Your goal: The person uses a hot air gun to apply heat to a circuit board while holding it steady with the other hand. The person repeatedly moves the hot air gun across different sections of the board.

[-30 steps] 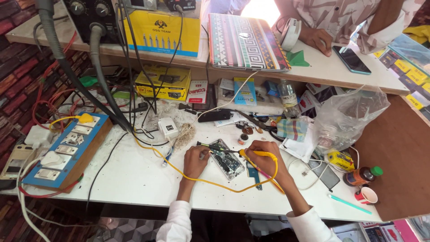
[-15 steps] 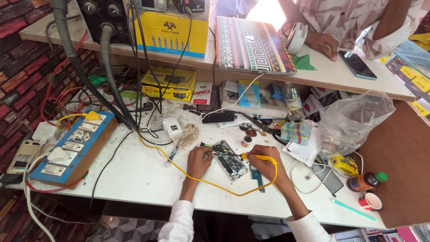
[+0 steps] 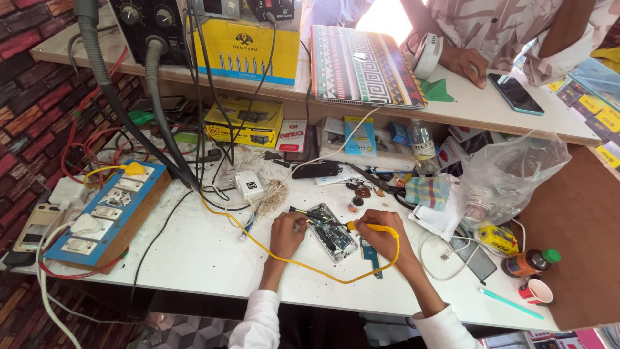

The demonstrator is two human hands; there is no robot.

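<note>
- Since the earlier frames both hands have stayed over the opened phone; only the head view has shifted a little, and the yellow cable still loops the same way.
- Right hand [image 3: 381,236] is clamped on a yellow-handled soldering iron [image 3: 371,227], its tip aimed left at the board.
- Left hand [image 3: 286,232] is closed on a thin dark tool [image 3: 309,214], probably tweezers, pointed at the same spot.
- Opened phone [image 3: 332,232] lies flat on the white bench [image 3: 194,252] between the hands, back off, circuit board bare.
- Small blue part [image 3: 370,253] lies just beside the phone, under the right wrist.
- Judged from this, disassembly is done and board work is underway; closing up remains.
</note>
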